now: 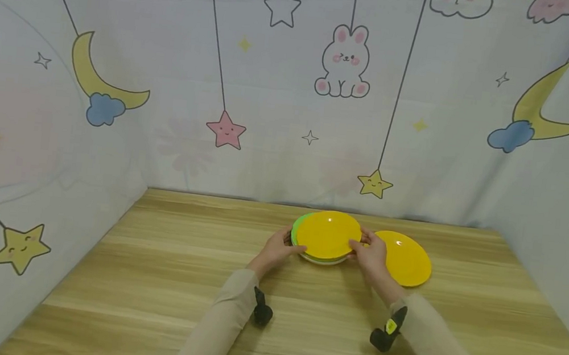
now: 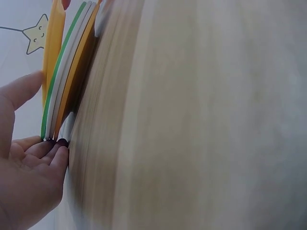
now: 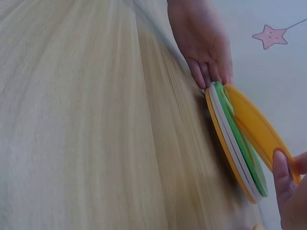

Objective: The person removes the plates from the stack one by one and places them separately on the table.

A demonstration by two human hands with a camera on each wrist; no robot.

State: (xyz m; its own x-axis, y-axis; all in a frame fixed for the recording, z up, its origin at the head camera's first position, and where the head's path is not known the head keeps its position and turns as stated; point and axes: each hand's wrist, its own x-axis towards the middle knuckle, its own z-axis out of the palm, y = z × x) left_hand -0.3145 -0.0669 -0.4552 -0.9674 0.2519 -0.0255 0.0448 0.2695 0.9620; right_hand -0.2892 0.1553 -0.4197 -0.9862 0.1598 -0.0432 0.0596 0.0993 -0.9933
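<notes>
- Nearest the viewer, two sleeved forearms reach forward over the wooden counter [image 1: 151,279], each with a small dark camera strapped at the wrist.
- The left hand [image 1: 277,249] is at the left edge of a stack of plates [image 1: 320,255]; its fingertips [image 2: 50,146] touch the stack's lower rims, and the thumb stands off from the top plate. The fingers lie fairly straight, so this grip is slack, touching rather than clasping.
- The right hand [image 1: 370,257] is at the stack's right side, and its grip pinches the rim of the top yellow plate [image 1: 329,234].
- That top yellow plate is tilted, lifted clear of the green plate [image 3: 242,146] under it on the left-hand side; below come a white plate and an orange one.
- Just right of the stack, a second yellow plate [image 1: 405,260] lies flat on the counter, partly behind the right hand.
- Farthest off hangs a curtain [image 1: 293,87] printed with stars, moons and rabbits.
</notes>
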